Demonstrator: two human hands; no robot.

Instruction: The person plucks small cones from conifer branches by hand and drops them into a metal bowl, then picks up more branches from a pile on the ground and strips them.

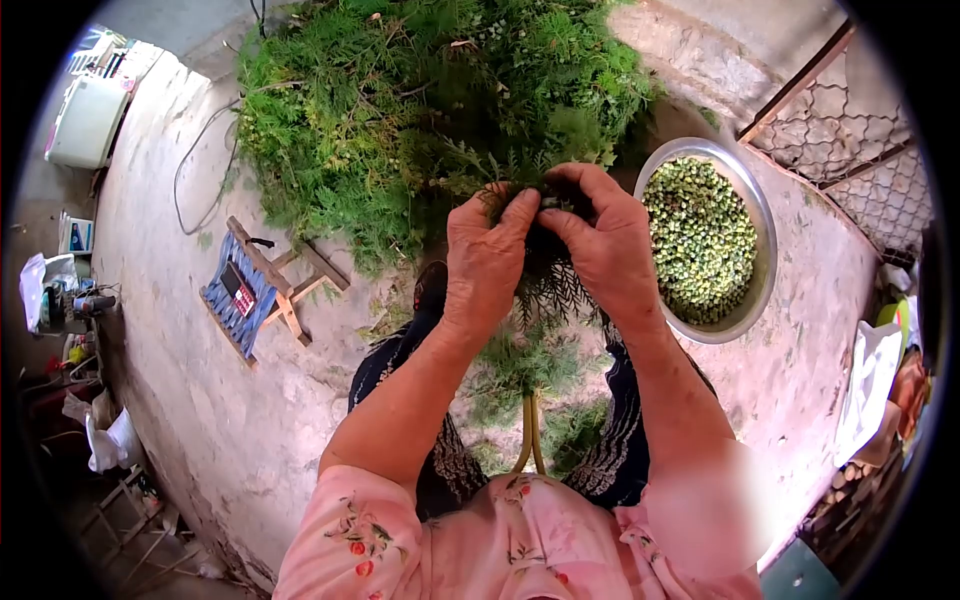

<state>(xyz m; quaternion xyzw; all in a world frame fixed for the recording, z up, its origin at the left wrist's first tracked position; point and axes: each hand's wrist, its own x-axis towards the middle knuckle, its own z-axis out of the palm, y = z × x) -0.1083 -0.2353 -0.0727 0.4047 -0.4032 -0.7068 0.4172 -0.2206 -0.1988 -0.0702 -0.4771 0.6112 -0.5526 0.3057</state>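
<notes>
Between my knees, both hands meet around a dark green evergreen sprig (pixel 548 262) with flat, scaly leaves. My left hand (pixel 484 255) is closed on it, thumb and fingers pressed together near its top. Thumb and forefinger of my right hand (pixel 612 245) pinch at the same sprig, where a small pale bit shows between the fingertips, too small to name. Just beyond the hands lies a big heap of cut evergreen branches (pixel 340 130). To the right stands a metal basin (pixel 768 245) filled with small green cones (pixel 700 240).
On the left, a small folding stool (pixel 225 315) with a blue woven seat carries a dark and red object. A cable (pixel 178 190) curves across the concrete floor (pixel 190 400). Wire mesh (pixel 820 130) leans at the upper right; bags and clutter line both sides.
</notes>
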